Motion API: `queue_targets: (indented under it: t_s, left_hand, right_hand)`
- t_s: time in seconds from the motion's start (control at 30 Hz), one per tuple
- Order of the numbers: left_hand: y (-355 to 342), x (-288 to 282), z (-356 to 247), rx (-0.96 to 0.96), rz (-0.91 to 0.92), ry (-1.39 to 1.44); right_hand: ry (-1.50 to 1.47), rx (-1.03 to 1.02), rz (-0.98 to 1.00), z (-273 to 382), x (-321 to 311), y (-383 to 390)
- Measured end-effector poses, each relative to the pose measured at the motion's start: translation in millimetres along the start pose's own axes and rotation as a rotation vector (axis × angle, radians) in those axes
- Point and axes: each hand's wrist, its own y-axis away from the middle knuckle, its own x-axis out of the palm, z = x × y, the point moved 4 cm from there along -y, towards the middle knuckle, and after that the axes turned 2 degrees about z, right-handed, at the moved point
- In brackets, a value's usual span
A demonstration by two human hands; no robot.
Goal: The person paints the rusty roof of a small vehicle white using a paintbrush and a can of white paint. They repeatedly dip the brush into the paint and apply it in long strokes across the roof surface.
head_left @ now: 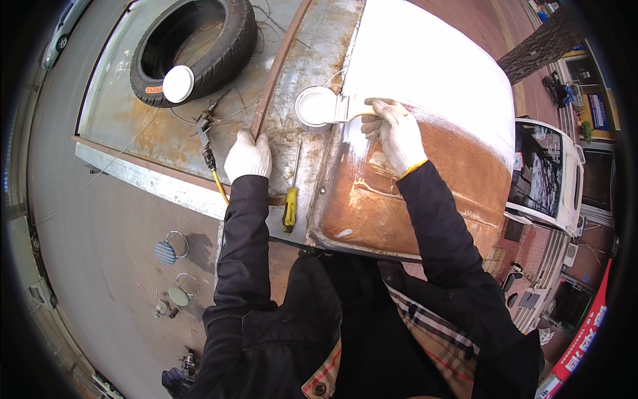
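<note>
Over paint can (pixel 316 106): right hand (pixel 393 133) fingers gripping brush (pixel 345 109); left hand (pixel 248 155) flat, fingers open, on rusty roof (pixel 299 46).

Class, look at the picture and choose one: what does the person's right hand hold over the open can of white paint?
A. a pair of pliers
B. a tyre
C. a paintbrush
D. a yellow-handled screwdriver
C. The gloved right hand grips a paintbrush whose bristle end sits at the can of white paint, while the yellow-handled screwdriver lies untouched on the rusty metal sheet.
</note>
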Motion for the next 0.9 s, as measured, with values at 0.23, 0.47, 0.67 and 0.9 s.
queue_targets:
  t_s: [0.23, 0.47, 0.67, 0.9]
  left_hand:
    - [-4, 3, 2, -0.029, 0.004, -0.044]
    - [-18, 13, 14, 0.050, -0.035, -0.130]
    - [-23, 14, 23, 0.086, -0.024, -0.103]
    - [-27, 15, 20, 0.099, -0.003, -0.109]
  right_hand:
    - [-0.334, -0.035, -0.065, 13, -77, 28]
    - [0.222, -0.142, -0.398, 40, -236, 97]
    - [0.394, -0.191, -0.775, 73, -397, 173]
    - [0.996, -0.138, -0.955, 106, -412, 179]
